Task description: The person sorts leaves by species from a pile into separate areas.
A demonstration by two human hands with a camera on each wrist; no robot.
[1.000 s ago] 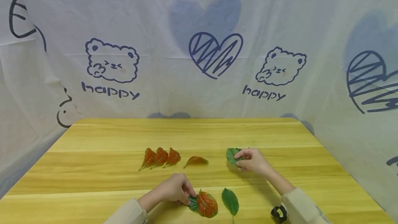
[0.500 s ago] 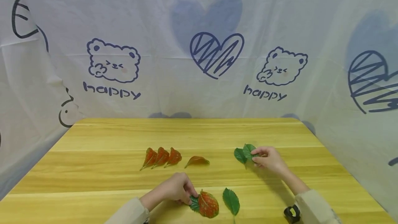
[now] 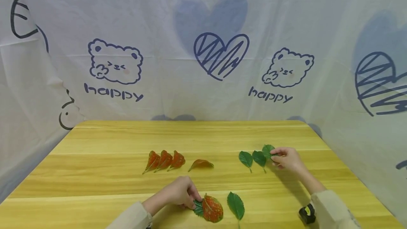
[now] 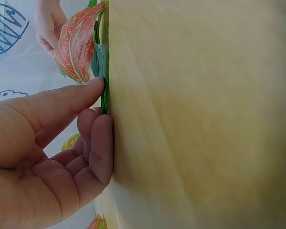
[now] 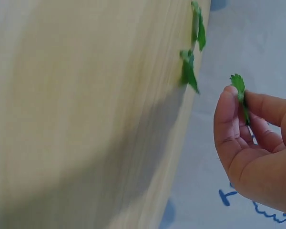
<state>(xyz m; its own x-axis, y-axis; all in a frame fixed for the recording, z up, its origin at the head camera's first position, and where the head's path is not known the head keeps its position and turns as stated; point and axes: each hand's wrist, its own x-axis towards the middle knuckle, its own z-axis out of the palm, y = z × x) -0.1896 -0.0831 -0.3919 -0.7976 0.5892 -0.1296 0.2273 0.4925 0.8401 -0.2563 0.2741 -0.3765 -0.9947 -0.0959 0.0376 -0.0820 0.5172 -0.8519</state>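
My left hand (image 3: 182,193) pinches a green leaf (image 3: 198,208) low over the near part of the table, thumb and fingertips at its edge in the left wrist view. A red-and-yellow speckled leaf (image 3: 212,208) overlaps that green one on its right. At the right, my right hand (image 3: 287,159) holds another green leaf (image 5: 239,86) between thumb and fingers, raised off the wood in the right wrist view. Two green leaves lie just left of it, one at the far left (image 3: 245,158) and one beside my fingertips (image 3: 259,158).
Three red leaves (image 3: 164,160) lie in a row at the left, with a single curled red leaf (image 3: 201,164) to their right. A green leaf (image 3: 236,205) sits near the front. A black object (image 3: 307,213) is by the right sleeve. A printed cloth (image 3: 178,94) hangs behind the table.
My right hand has moved right with a green leaf, and two green leaves now lie apart on the table to its left. The left hand has stayed in place.
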